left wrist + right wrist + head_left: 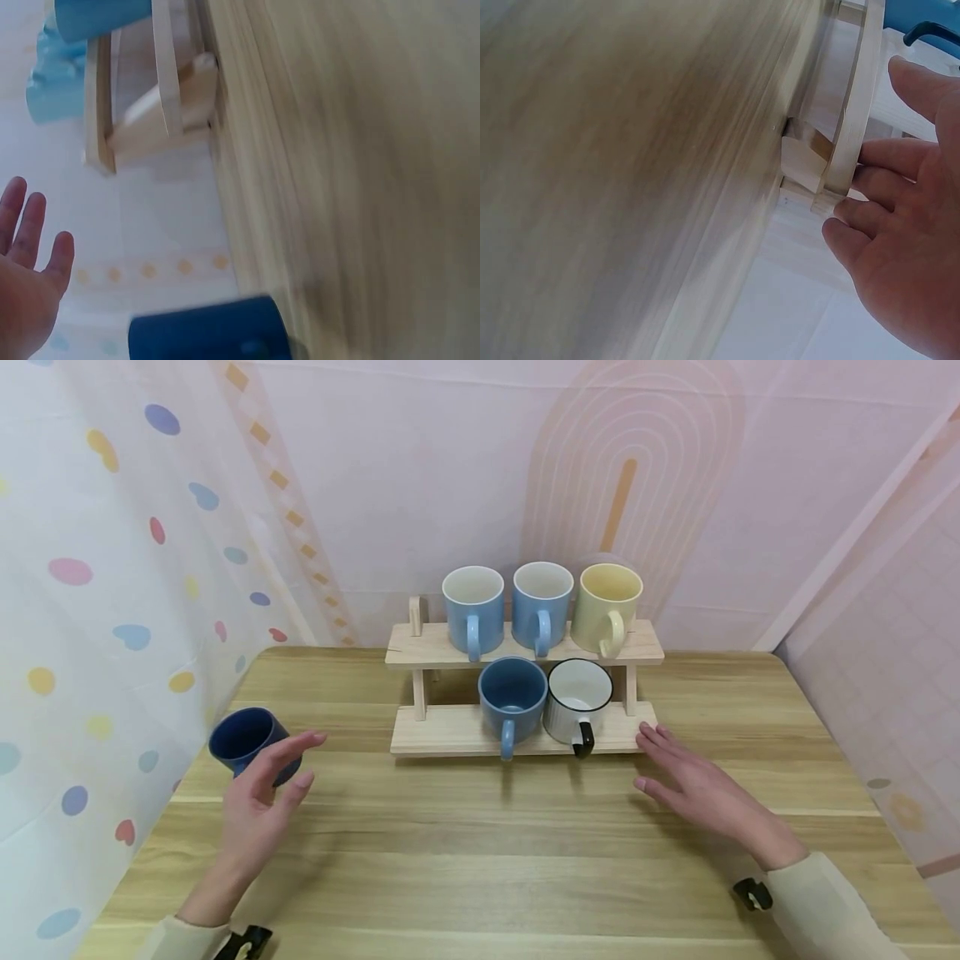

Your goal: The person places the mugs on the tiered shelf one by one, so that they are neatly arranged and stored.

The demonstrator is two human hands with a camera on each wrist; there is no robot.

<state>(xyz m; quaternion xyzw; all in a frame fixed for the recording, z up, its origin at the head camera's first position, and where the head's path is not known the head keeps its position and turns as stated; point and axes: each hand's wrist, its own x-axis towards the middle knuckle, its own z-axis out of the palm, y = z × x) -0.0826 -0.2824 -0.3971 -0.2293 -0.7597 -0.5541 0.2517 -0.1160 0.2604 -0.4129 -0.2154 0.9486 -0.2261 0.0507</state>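
Observation:
A dark blue mug (238,734) stands upright on the left of the table. My left hand (257,797) is in front of it, thumb and fingers spread; the left wrist view shows a gap between the hand (28,277) and the mug (210,330). At the right end of a two-tier wooden rack (442,732), the fingertips of my right hand (697,785) touch the lower shelf (845,142), loosely extended. That shelf holds a slate-blue mug (513,697) and a white mug with black rim and handle (573,722).
On the rack's upper shelf stand two light blue mugs (480,620) (537,614) and a pale yellow mug (596,618), handles facing front. Patterned curtains (420,468) hang behind and beside the wooden table (480,868).

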